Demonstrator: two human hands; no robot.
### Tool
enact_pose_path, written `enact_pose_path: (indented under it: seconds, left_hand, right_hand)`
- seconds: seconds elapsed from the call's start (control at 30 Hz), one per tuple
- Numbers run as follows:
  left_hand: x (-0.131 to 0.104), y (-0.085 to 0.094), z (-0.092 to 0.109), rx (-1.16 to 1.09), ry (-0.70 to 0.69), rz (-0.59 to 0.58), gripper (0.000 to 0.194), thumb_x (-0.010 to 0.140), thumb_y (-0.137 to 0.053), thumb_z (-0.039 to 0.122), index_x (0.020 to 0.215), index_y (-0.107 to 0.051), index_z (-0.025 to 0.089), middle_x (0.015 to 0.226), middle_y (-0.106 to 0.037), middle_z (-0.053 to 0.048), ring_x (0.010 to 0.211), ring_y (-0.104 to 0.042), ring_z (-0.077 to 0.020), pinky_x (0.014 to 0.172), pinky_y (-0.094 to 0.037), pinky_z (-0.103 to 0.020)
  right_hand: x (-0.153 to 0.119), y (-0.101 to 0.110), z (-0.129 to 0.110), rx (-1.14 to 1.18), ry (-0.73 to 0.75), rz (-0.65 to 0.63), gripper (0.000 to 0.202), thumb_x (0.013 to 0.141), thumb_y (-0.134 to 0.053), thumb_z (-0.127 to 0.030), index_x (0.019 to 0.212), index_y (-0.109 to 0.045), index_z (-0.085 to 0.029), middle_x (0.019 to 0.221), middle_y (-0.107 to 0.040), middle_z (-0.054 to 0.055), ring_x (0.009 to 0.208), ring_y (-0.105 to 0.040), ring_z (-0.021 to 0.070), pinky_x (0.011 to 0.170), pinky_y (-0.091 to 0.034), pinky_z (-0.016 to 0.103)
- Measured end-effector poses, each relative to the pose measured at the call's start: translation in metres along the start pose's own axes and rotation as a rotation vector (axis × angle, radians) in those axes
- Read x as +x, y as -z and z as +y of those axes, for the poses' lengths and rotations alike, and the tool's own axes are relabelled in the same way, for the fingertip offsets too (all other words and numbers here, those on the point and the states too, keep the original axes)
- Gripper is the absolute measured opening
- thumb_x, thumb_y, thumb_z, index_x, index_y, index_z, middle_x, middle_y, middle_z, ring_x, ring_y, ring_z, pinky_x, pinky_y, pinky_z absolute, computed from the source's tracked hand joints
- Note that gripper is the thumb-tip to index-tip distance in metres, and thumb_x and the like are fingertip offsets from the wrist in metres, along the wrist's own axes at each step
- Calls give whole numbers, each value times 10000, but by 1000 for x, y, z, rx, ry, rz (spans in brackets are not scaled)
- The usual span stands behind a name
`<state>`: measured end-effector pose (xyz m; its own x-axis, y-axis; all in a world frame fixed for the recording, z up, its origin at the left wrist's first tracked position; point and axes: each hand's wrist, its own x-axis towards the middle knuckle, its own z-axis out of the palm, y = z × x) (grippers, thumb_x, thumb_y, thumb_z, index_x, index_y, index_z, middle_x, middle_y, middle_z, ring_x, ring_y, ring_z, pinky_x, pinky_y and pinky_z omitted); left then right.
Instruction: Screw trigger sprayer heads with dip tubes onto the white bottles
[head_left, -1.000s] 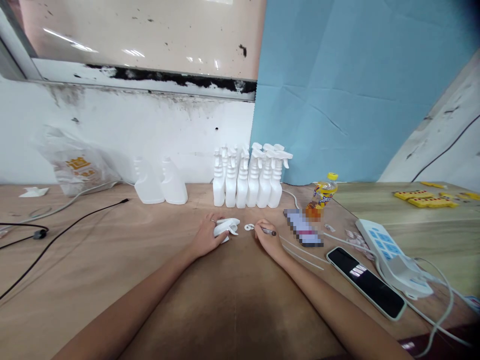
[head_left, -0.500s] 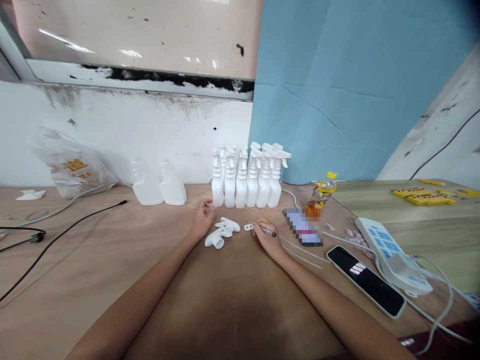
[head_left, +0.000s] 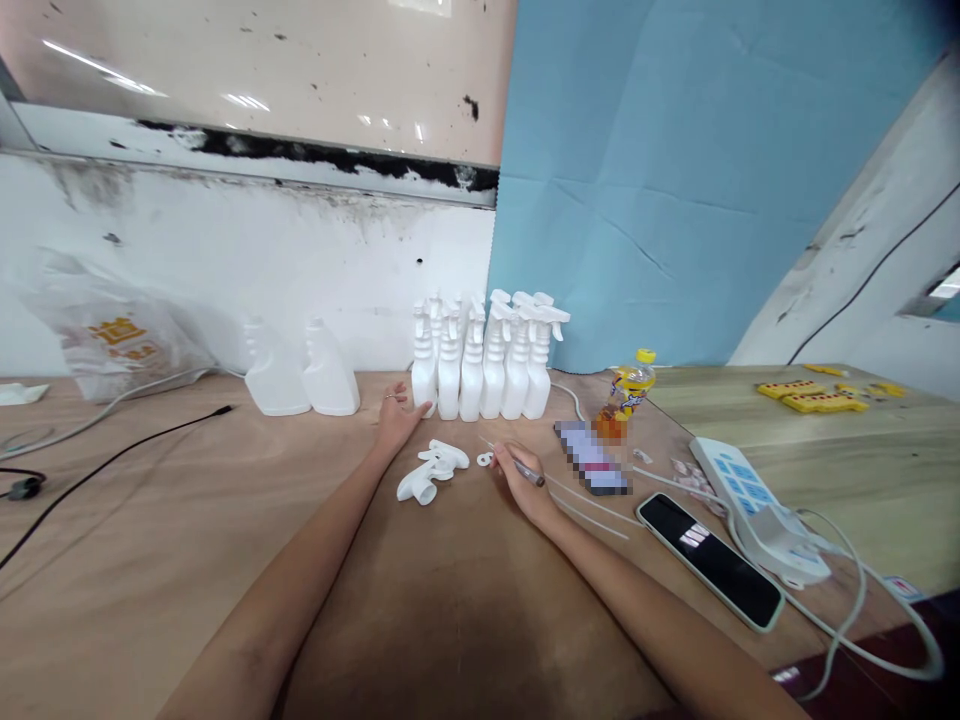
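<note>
My left hand (head_left: 399, 418) reaches to the leftmost white spray bottle (head_left: 423, 382) of an upright group. Its fingers are spread, with the thumb at the bottle's lower front; whether they press on it I cannot tell. In my right hand (head_left: 523, 482) is a slim pen-like tool (head_left: 531, 473), its grey end sticking out behind and a thin tip in front. Small white rings (head_left: 484, 460) lie on the table by the right fingertips. Between my hands are loose white trigger spray heads (head_left: 433, 471). Thin white tubes (head_left: 589, 514) lie beside my right wrist.
Two headless white bottles (head_left: 330, 372) stand left, near a plastic bag (head_left: 124, 345). On the right are a pixelated phone (head_left: 590, 457), a drink bottle (head_left: 628, 388), a dark-screened phone (head_left: 709, 560) and a white power strip (head_left: 761, 515) with cables. A black cable (head_left: 112, 462) crosses the left side.
My left hand has moved up toward the leftmost spray bottle, its thumb now stretched to the bottle's base. The right hand keeps the tool, whose thin tip now shows. The view has shifted slightly.
</note>
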<state>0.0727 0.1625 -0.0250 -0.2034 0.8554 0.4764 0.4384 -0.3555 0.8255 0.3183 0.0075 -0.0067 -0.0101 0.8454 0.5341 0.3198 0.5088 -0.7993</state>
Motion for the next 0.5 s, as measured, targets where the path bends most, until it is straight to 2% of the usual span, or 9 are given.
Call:
enact_pose_path:
  seconds: [0.07,0.17,0.27,0.37,0.43,0.5]
  left_hand:
    - [-1,1,1,-10,1,-12,768,697,-811,394,1339,-463,157,1295,-585,-173,1102,-611,-280,955,-488,-447]
    - [-4,4,3,-43,-2,-28,607,765,-745,347,1301,-517,176,1225,-640,-144,1109,-622,-278,981,-475,-452]
    - [-11,11,5,-98,13,1,471,840,-639,321,1278,-548,174,1228,-644,-150,1136,-617,-292,1008,-455,-476]
    - [-23,28,8,-185,2,44,510,883,-571,348,1360,-489,186,1376,-565,-147,1248,-555,-287,1067,-419,-468]
    - [-37,45,13,-253,-29,48,577,905,-540,396,1436,-414,208,1461,-503,-124,1311,-510,-271,1101,-397,-444]
    - [-54,61,18,-316,-63,29,647,908,-528,444,1491,-348,229,1516,-456,-97,1371,-458,-256,1133,-373,-409]
  right_hand:
    - [0,1,0,6,-29,-18,468,991,-479,-490,631,-572,-205,652,-551,5,659,-526,171,669,-397,281]
    - [-3,1,2,53,-93,-44,457,971,-480,-563,703,-588,-210,602,-501,-15,587,-477,157,589,-373,265]
    - [-7,1,3,164,-159,-34,417,941,-488,-628,931,-608,-229,592,-445,-51,513,-400,136,499,-322,243]
    - [-11,2,0,225,-183,-37,440,941,-478,-631,1141,-585,-255,603,-432,-64,472,-357,127,454,-286,237]
    - [-12,3,-4,167,-149,-38,415,958,-464,-604,1096,-626,-248,600,-441,-53,481,-379,129,468,-302,243]
    - [-11,5,-7,75,-90,-23,396,967,-473,-571,929,-661,-224,601,-454,-35,516,-414,133,503,-325,249]
